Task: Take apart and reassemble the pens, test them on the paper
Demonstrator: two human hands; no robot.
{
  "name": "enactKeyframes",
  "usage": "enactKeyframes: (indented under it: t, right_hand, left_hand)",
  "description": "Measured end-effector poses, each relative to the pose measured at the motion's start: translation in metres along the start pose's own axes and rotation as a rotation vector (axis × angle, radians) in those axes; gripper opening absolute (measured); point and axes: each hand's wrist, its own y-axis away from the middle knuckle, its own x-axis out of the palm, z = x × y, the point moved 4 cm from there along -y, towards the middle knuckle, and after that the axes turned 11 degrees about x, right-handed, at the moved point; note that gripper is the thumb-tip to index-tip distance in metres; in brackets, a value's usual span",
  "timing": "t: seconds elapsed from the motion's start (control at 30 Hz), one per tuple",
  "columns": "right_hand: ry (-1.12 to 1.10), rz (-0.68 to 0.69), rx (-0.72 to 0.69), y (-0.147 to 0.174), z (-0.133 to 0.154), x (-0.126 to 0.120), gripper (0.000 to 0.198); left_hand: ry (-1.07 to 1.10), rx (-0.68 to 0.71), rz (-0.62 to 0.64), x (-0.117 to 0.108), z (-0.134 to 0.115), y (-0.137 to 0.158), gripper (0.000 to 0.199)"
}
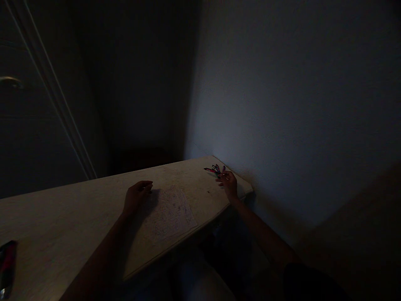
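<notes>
At the far right end of the pale tabletop (75, 213), a small fan of slim, pen-like sticks (215, 169) meets the fingertips of your right hand (230, 183), lying left of and slightly beyond them. A red one has its long axis roughly left to right, its tip pointing left; the others splay toward the far side. Your right hand is clearly the nearer, fingers bent around the cluster's near end, though you cannot tell in this gloom whether they grip it. Your left hand (137, 195) curls loosely by the left edge of a thin, line-covered sheet (173, 213), and nothing shows in its fingers. The tabletop looks smooth and faintly mottled; the wall (282, 92) behind appears matt and finely grained.
</notes>
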Motion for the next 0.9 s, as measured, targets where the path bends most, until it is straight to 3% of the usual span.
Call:
enactKeyframes:
  t: [0.17,0.3,0.7,0.9]
  right_hand:
    - [0.167,-0.225,-0.08,-0.025,-0.006,-0.044,0.033]
    - [0.396,-0.311,-0.141,-0.044,-0.008,-0.066,0.027]
    - [0.802,-0.2,-0.11,-0.045,-0.019,-0.061,0.018]
    - [0.852,-0.132,-0.146,-0.046,-0.021,-0.059,0.018]
  left_hand:
    - [-0.069,0.028,0.028,-0.001,-0.005,0.002,0.045]
    - [-0.054,-0.008,0.005,-0.003,-0.003,0.003,0.044]
    - [-0.059,-0.042,-0.041,-0.004,-0.007,0.002,0.041]
    - [-0.049,-0.043,-0.064,-0.005,-0.004,0.003,0.041]
